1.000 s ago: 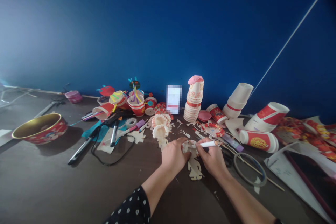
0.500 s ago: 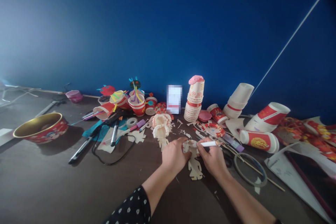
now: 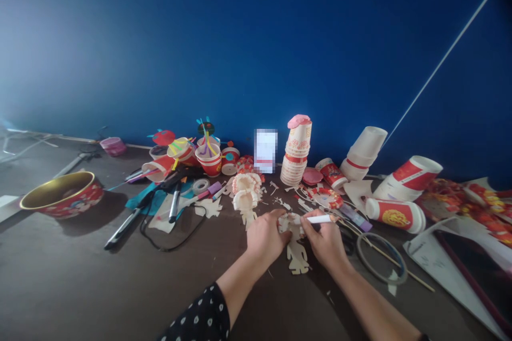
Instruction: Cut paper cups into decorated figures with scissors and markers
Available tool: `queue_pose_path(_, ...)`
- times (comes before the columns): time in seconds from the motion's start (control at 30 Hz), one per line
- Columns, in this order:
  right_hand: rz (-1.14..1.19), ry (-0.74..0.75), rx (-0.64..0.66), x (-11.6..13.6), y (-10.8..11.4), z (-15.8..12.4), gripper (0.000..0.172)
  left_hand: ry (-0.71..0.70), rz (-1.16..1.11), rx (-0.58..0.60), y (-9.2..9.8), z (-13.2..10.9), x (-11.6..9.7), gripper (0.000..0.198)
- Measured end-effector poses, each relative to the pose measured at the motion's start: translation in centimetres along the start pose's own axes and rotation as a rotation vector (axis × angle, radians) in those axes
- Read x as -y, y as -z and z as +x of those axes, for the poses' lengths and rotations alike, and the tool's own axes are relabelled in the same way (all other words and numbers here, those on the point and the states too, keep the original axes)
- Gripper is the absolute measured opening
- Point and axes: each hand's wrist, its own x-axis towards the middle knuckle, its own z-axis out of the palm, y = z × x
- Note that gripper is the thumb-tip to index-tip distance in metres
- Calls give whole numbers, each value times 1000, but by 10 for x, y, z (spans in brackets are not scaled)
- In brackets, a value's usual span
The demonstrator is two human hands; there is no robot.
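Observation:
A pale paper cutout (image 3: pixel 298 258) with figure-like shapes lies on the dark table in front of me, and part of it is covered by my fingers. Its upper part is gripped by my left hand (image 3: pixel 264 237), fingers closed at the edge. My right hand (image 3: pixel 326 242) is closed around a white marker (image 3: pixel 320 219), whose tip end points left at the cutout. Just beyond my left hand stands another cut paper cup piece (image 3: pixel 245 201), with a figure shape hanging toward me.
Behind my hands rises a tall stack of paper cups (image 3: pixel 296 154). Tipped red-and-white cups (image 3: pixel 395 216), a tape ring (image 3: pixel 380 258) and a dark tablet-like device (image 3: pixel 476 272) lie right. Leftward are a black-handled tool with a cord (image 3: pixel 128 221) and a gold-lined bowl (image 3: pixel 62 197).
My right hand and the marker have shifted very slightly to the right. My left hand and the paper cutout look the same.

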Motion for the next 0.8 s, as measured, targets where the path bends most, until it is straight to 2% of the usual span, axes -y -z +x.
queue_pose_path(0.27, -34, 22, 13, 1, -1, 1, 26, -12, -9, -16, -2, 1, 3, 45)
queue_pose_path(0.53, 9, 22, -41, 3, 1, -1, 23, -13, -6, -32, -3, 1, 3, 45)
queue_pose_path(0.8, -43, 33, 4, 0, -1, -1, 25, -11, -16, -25, -3, 1, 4, 46)
